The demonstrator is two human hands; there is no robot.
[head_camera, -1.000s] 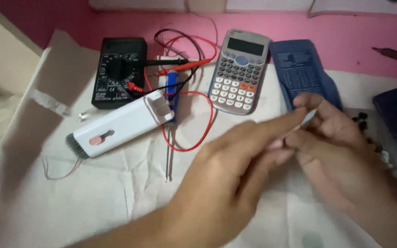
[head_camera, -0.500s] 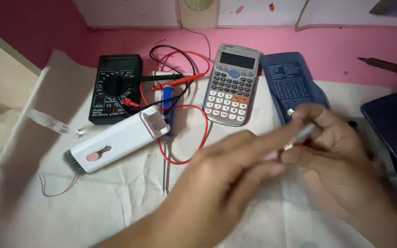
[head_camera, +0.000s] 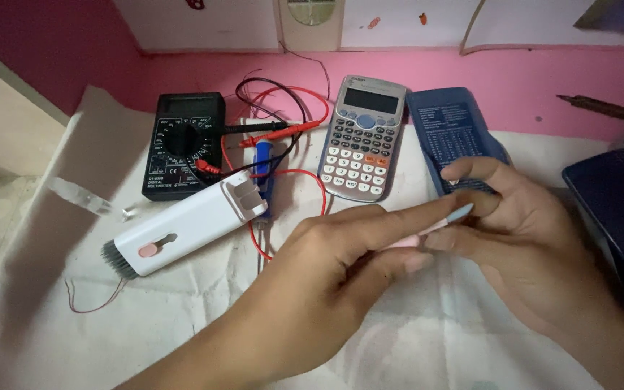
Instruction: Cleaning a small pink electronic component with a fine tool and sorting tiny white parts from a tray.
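Observation:
My left hand (head_camera: 334, 263) reaches in from the bottom left and meets my right hand (head_camera: 529, 245) over the white cloth (head_camera: 182, 318). Between their fingertips is a thin pale stick (head_camera: 435, 227) with a light blue tip, pinched by fingers of both hands. Most of the stick is hidden by the fingers. Just behind my right hand lies a blue calculator cover (head_camera: 449, 133). A grey calculator (head_camera: 361, 137) lies to its left.
A white cleaning tool with a grey brush end (head_camera: 182, 227) lies left of my hands. A black multimeter (head_camera: 182, 141) with red and black leads (head_camera: 283, 130) sits behind it. A dark blue case (head_camera: 615, 209) is at the right, and a soldering iron (head_camera: 604, 110) rests on the pink surface.
The view has shifted, so everything on the cloth sits lower in the frame. My hands stay together on the stick, whose tip now points up and right.

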